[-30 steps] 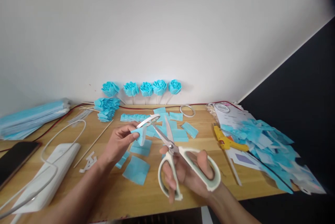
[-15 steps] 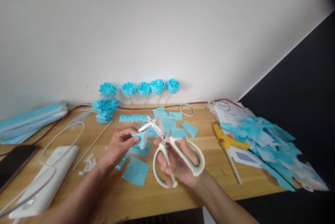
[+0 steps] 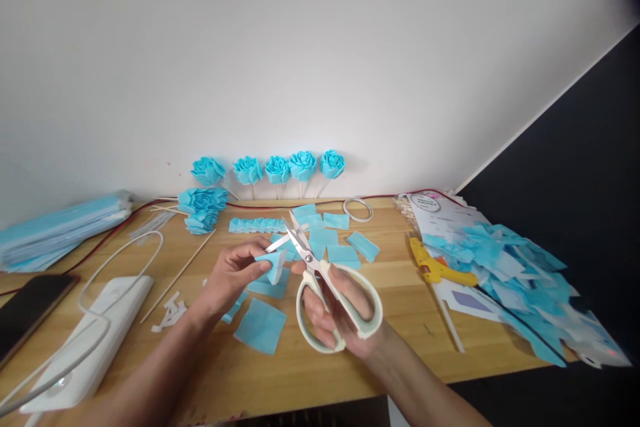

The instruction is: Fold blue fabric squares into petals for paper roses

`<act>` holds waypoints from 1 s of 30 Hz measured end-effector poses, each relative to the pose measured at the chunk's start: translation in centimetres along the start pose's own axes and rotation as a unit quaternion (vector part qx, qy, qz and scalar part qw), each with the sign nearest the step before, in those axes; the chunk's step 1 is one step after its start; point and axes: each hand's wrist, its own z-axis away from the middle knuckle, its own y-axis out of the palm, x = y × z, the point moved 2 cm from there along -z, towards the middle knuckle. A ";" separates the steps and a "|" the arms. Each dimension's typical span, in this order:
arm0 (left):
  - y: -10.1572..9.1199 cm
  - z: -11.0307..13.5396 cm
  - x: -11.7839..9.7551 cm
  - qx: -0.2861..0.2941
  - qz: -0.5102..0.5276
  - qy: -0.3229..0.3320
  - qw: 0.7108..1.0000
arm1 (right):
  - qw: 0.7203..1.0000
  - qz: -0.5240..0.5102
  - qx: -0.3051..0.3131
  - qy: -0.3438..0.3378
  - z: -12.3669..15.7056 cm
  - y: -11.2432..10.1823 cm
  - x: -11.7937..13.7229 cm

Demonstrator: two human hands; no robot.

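Observation:
Between its thumb and fingers, my left hand [image 3: 233, 277] pinches a folded light-blue piece of thin sheet [image 3: 273, 266]. A narrow white strip [image 3: 280, 242] sticks out above that piece from the same hand. My right hand [image 3: 345, 307] has its fingers through the handles of a pair of white-handled scissors [image 3: 310, 259]. The blades point up and left, slightly parted, next to the end of the strip; whether they touch it I cannot tell. Under the hands lie several cut blue squares [image 3: 260, 326] and a pleated blue row [image 3: 256, 225].
Several blue flowers on sticks [image 3: 303, 166] lean on the wall. At left are a white power bank [image 3: 95, 340], a phone [image 3: 35, 310] and a thin stick [image 3: 177, 277]. White scraps [image 3: 170, 314] lie nearby. A yellow glue gun [image 3: 437, 267] rests beside heaped blue scraps [image 3: 505, 274] at right.
The scissor blades and handles have come closer together. My right hand has shifted slightly left. My left hand keeps its pinch on the blue piece and white strip.

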 end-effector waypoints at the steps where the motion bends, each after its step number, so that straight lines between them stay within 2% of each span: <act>1: 0.0 0.0 0.0 -0.001 0.003 0.000 1.000 | 1.000 0.001 -0.004 -0.002 0.0 0.0 -0.1; 9: 0.0 -0.1 -0.3 0.015 0.019 0.013 1.000 | 0.999 0.036 -0.021 -0.007 0.0 0.4 -0.1; 14: 0.0 -0.2 -0.7 0.019 -0.008 0.029 0.999 | 0.981 0.185 -0.057 -0.028 0.3 0.7 0.5; 16: -0.1 -0.3 -0.7 0.009 -0.022 0.031 0.999 | 0.973 0.225 -0.045 -0.025 0.5 0.9 0.6; 20: -0.3 -0.5 -0.3 -0.013 -0.043 0.010 0.999 | 0.963 0.267 0.016 -0.032 0.9 1.3 0.4; 23: -0.6 -0.5 -0.2 -0.029 -0.020 0.013 0.999 | 0.969 0.237 0.058 -0.028 1.4 1.3 0.4; 26: -0.8 -0.4 -0.3 -0.033 0.016 0.024 0.999 | 0.980 0.167 0.093 -0.054 1.9 0.6 0.4; 30: -0.7 -0.3 -0.4 -0.014 0.042 0.022 0.999 | 0.991 0.071 0.103 -0.045 2.3 -0.7 -0.1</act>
